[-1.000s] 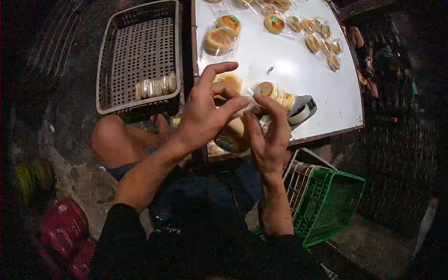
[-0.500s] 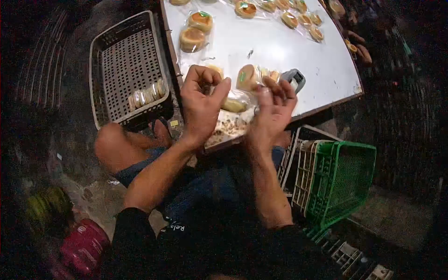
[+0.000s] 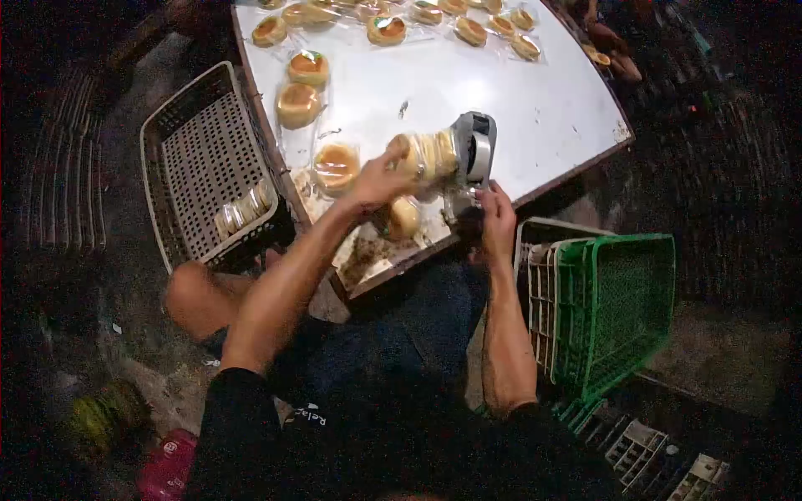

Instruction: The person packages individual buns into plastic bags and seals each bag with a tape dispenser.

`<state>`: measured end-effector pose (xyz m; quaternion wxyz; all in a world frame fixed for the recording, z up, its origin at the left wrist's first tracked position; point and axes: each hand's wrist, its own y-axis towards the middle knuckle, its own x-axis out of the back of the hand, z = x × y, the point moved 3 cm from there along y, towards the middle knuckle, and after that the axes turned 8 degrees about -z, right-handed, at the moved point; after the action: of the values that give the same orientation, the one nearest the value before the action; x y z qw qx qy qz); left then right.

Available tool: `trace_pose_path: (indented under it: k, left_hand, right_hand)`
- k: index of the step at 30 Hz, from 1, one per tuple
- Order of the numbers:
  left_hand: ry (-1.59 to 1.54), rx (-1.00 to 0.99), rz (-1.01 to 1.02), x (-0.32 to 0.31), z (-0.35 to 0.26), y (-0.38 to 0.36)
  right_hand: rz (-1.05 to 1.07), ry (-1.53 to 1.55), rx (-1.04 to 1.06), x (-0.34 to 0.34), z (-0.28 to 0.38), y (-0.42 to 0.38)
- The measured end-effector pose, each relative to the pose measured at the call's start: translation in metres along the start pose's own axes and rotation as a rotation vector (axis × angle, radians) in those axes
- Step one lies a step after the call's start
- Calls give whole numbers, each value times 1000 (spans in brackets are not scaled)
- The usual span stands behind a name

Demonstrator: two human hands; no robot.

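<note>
A lined-up row of round, pale-sided, golden-brown buns in clear plastic (image 3: 428, 155) lies on the white-topped, dark-edged wooden bench (image 3: 543, 113), near its closest corner. The left hand (image 3: 383, 179) reaches over that corner, its fingers against the left end of the row; they are blurred, so whether this grip is closed on the buns cannot be told. At the row's other end, just beside it, stands a grey tape dispenser with a round roll in it (image 3: 476, 149). The right hand (image 3: 499, 215) has its fingertips at the dispenser's lower end, over the bench's edge; whether its grip is pinched on anything cannot be told

Below the left hand sits a single rounded, pale golden bun (image 3: 404, 219), and to the left of the hand a flat-topped, browned bun in clear wrap (image 3: 337, 166). Farther up, two browned buns in one clear bag (image 3: 301, 90) lie along the left edge, with more bagged buns (image 3: 386, 30) spread across the far side. Left of the bench, a brownish-grey perforated plastic crate (image 3: 196, 159) holds a row of wrapped pale buns (image 3: 243, 210). To the right, a green plastic crate (image 3: 578, 317) is next to a cream-coloured slatted crate (image 3: 543, 288)
</note>
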<state>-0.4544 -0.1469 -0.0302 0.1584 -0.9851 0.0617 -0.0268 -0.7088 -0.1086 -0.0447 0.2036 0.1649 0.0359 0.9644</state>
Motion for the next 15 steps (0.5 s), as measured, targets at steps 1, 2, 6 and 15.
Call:
trace_pose_path:
  k: [1, 2, 6, 15]
  left_hand:
    - [64, 68, -43, 5, -21, -16]
    - [109, 25, -59, 11, -25, -15]
    - [119, -113, -215, 24, -25, -24]
    - [-90, -291, -423, 32, -46, -53]
  right_hand:
    - [-31, -75, -34, 0, 20, 1]
    - [-74, -60, -37, -6, 30, 7]
    - [-226, -152, 26, -12, 34, 10]
    - [17, 190, -305, -50, 66, -90]
